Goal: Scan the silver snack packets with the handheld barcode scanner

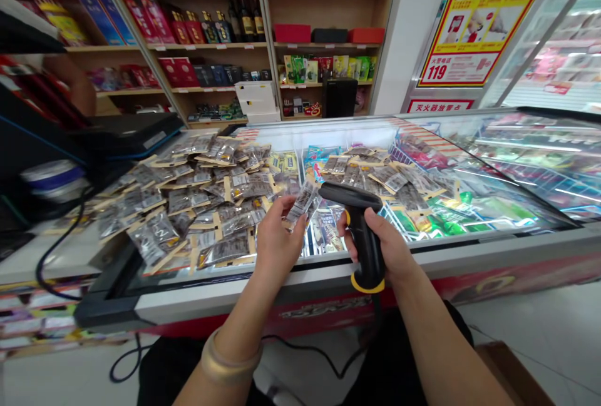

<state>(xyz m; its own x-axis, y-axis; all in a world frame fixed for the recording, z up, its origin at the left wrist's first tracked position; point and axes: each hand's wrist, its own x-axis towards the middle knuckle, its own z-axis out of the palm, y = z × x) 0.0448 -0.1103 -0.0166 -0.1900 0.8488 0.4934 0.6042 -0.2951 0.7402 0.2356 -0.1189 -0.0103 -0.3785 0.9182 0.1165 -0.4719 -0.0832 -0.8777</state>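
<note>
Between the thumb and fingers of my left hand (280, 231) is a small clear packet (303, 201) with a printed label. My right hand (382, 240) is wrapped round the grip of a black and yellow barcode scanner (369, 240). The scanner's head points left at the packet, with a small gap between them. A large pile of similar packets (188, 193) lies on the freezer's glass top to the left of my hands. A smaller group of packets (375, 171) lies beyond the scanner.
The chest freezer (469, 256) spans the view, with bagged goods under its glass. Black equipment (126, 134) stands at the left, beside a white and blue roll (56, 179). A black cable (323, 353) hangs below. Shelves (206, 46) hold boxes and bottles behind.
</note>
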